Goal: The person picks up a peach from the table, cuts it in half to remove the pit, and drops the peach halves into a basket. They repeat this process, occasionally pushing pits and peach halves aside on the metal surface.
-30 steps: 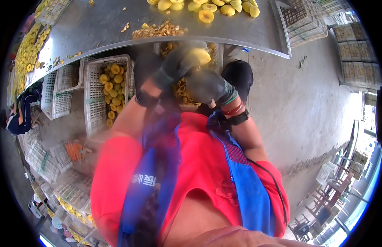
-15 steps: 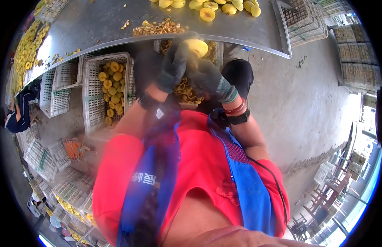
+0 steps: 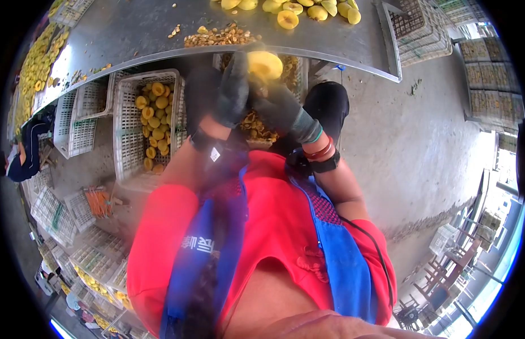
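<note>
A halved yellow fruit (image 3: 265,65) is held up just beyond the near edge of a metal table (image 3: 330,40), above a crate (image 3: 259,145) that is partly covered by the hands. Its rounded side is gripped by the dark-gloved left hand (image 3: 234,90), whose fingers are raised beside and behind it, narrowed onto it. The dark-gloved right hand (image 3: 278,107) is placed just below the fruit with its fingers bent inward; whether anything else is pinched in them cannot be told, as the tips are blurred and overlapped.

Two white characters (image 3: 198,244) are printed on the blue garment (image 3: 342,254) worn over a red top (image 3: 273,195); they are seen upside down and cannot be read with certainty. A small white label (image 3: 215,154) is shown near the left wrist, its writing too small to be made out. The right wrist is circled by red bands (image 3: 320,151) and a black strap (image 3: 325,164).

Cut fruit pieces (image 3: 255,127) are contained in the crate under the hands. Brownish pits (image 3: 220,37) are heaped near the table's edge, and more yellow fruit (image 3: 288,20) is scattered farther back. Beside the left arm, whole and halved fruits (image 3: 155,121) are held in a white crate (image 3: 122,124).
</note>
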